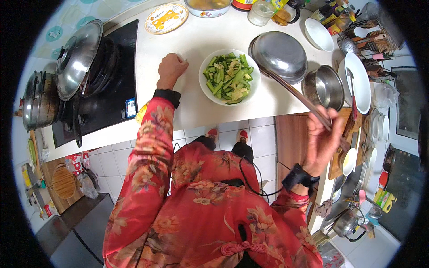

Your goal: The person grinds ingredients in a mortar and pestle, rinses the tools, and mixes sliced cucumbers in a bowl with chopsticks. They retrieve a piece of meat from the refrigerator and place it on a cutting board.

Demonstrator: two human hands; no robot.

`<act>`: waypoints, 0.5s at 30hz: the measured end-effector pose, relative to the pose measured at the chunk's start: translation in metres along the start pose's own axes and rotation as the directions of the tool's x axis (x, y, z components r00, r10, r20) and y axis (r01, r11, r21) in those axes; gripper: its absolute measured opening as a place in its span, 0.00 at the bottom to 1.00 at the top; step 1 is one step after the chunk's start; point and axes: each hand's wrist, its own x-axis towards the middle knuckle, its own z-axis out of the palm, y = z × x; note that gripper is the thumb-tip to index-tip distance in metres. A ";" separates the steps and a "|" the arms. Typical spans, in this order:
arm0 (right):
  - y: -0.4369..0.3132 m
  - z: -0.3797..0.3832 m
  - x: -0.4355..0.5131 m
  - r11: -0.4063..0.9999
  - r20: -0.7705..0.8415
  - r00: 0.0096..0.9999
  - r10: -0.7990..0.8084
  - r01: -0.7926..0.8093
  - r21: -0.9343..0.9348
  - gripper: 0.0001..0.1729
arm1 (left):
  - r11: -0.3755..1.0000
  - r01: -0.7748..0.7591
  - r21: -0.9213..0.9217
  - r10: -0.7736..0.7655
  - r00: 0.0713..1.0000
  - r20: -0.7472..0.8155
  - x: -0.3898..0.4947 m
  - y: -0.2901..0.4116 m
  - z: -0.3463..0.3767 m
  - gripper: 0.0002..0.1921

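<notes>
My left hand [172,68] rests curled in a fist on the white countertop, left of a white bowl [256,85] filled with chopped green vegetable and pale pieces. Nothing shows in that fist. My right hand [323,137] is raised near the counter's front edge, with a pair of brown chopsticks [298,93] gripped between its fingers. The chopsticks slant up and left, their far ends near an upturned metal pan [280,55] to the right of the bowl. A steel pot [323,87] stands beside that pan.
On the left, a black cooktop [124,60] carries a wok with a steel lid [78,60] and a steamer pot [42,100]. A patterned plate [166,19] and a glass dish [208,12] stand at the back. A wooden cutting board [335,167] lies at the right.
</notes>
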 end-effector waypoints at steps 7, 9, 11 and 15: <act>0.082 -0.003 0.024 0.520 0.331 0.920 -0.210 0.392 -0.759 0.14 | 0.816 -0.353 -0.459 0.354 0.931 -0.087 -0.075 0.048 0.000 0.12; 0.103 0.000 0.038 0.347 0.549 0.815 -0.189 0.578 -0.738 0.11 | 0.824 -0.438 -0.360 0.378 0.898 -0.226 -0.091 0.057 0.002 0.14; 0.124 0.004 0.052 0.171 0.682 0.703 -0.202 0.711 -0.682 0.11 | 0.776 -0.466 -0.425 0.383 0.884 -0.269 -0.108 0.056 -0.001 0.14; 0.149 0.002 0.063 0.030 0.805 0.585 -0.104 0.810 -0.585 0.14 | 0.691 -0.542 -0.479 0.482 0.839 -0.254 -0.163 0.039 -0.007 0.15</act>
